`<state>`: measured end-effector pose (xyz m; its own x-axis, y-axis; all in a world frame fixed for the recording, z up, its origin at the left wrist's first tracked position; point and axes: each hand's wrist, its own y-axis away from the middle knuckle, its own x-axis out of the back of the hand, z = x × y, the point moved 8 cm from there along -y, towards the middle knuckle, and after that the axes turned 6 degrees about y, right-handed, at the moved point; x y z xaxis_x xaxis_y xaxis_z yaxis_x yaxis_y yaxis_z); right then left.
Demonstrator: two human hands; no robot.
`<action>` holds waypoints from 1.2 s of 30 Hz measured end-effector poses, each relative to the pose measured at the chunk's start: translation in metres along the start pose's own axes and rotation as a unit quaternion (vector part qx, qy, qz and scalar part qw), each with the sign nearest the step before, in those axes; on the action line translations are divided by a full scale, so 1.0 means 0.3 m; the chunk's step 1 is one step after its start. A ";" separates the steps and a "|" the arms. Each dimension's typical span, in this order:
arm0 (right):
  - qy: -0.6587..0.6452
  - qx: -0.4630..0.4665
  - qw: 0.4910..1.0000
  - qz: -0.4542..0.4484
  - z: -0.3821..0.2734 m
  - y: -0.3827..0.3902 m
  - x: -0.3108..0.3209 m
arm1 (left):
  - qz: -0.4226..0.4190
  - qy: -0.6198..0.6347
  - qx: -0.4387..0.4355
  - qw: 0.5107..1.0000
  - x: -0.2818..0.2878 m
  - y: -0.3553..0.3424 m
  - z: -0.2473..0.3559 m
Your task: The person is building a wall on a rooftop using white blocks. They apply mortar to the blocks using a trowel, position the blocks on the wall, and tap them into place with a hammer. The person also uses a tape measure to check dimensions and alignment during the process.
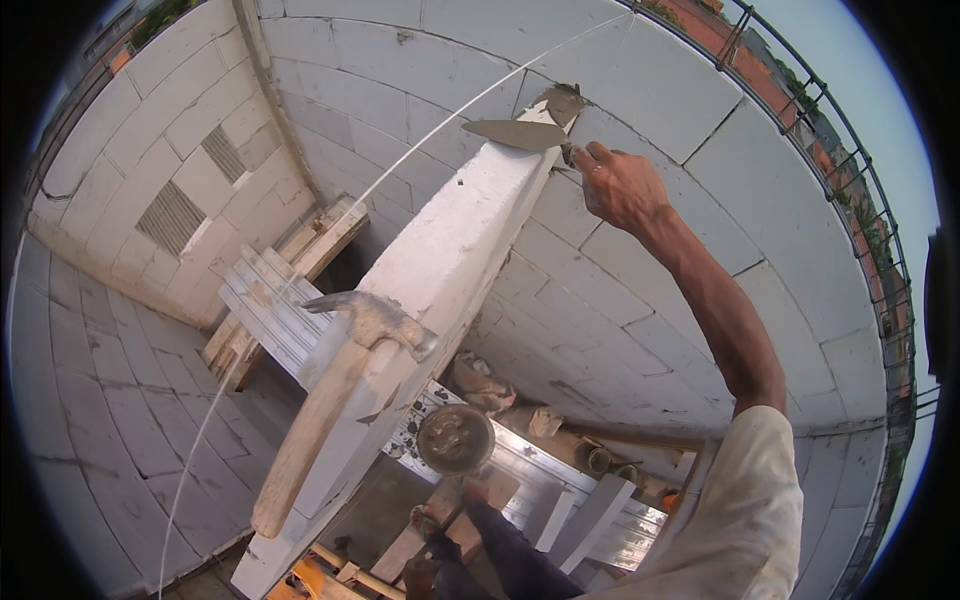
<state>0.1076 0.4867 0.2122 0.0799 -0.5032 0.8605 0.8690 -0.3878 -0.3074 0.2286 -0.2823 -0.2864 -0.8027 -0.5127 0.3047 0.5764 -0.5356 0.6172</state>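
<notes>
My right hand [625, 188] grips a pointed trowel [515, 134] by its handle, arm stretched out. The trowel's blade lies over the far end of a narrow white block wall [440, 240], just in front of grey mortar [563, 102] where that wall meets a larger one. Nearer me, a claw hammer [320, 420] with a wooden handle rests on the wall's top, head away from me. What looks like my left hand [420, 575] hangs low by my legs at the bottom edge, dark and partly cut off; its fingers cannot be made out.
A taut white string [450, 118] runs diagonally above the wall. Below stands a round bucket [455, 440] with mortar on a metal plank [530, 460]. My feet are on boards beside it. Small pots [592, 458] sit farther right. Block walls [720, 230] surround the space.
</notes>
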 end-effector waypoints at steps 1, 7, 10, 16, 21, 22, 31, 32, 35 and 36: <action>-0.024 0.010 0.999 0.020 -0.040 0.002 0.025 | 0.017 0.000 -0.014 1.000 0.005 -0.007 -0.024; -0.046 -0.182 0.982 -0.034 0.193 -0.056 0.014 | 0.092 0.023 -0.032 0.995 -0.002 -0.082 -0.200; 0.001 -0.211 0.973 -0.095 0.299 -0.038 -0.023 | 0.083 -0.012 -0.006 0.996 0.016 -0.058 -0.181; -0.041 -0.186 0.974 -0.122 0.133 -0.004 0.075 | 0.004 0.043 0.062 0.997 -0.003 -0.018 -0.231; -0.076 -0.131 0.988 0.014 0.008 0.136 0.053 | 0.089 -0.015 -0.005 0.996 0.003 -0.066 -0.144; -0.060 -0.129 0.989 0.028 -0.018 0.185 0.029 | 0.072 -0.001 0.008 0.997 0.005 -0.057 -0.117; -0.272 -0.227 0.932 0.078 -0.369 0.826 -0.266 | -0.117 -0.197 0.185 0.956 -0.075 0.086 -0.100; -0.308 -0.245 0.917 0.064 -0.446 0.939 -0.311 | -0.172 -0.228 0.185 0.940 -0.099 0.114 -0.130; -0.403 -0.323 0.850 -0.106 -0.775 1.295 -0.625 | -0.176 -0.192 0.245 0.934 -0.143 0.147 0.031; -0.441 -0.367 0.787 -0.228 -0.906 1.409 -0.753 | -0.171 -0.259 0.262 0.914 -0.152 0.146 -0.019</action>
<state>0.3241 0.2267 -0.2225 0.4301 0.4236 0.7973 0.4156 -0.8769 0.2417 0.2914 -0.2861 -0.2775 -0.9655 0.0833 0.2469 0.2338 -0.1407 0.9620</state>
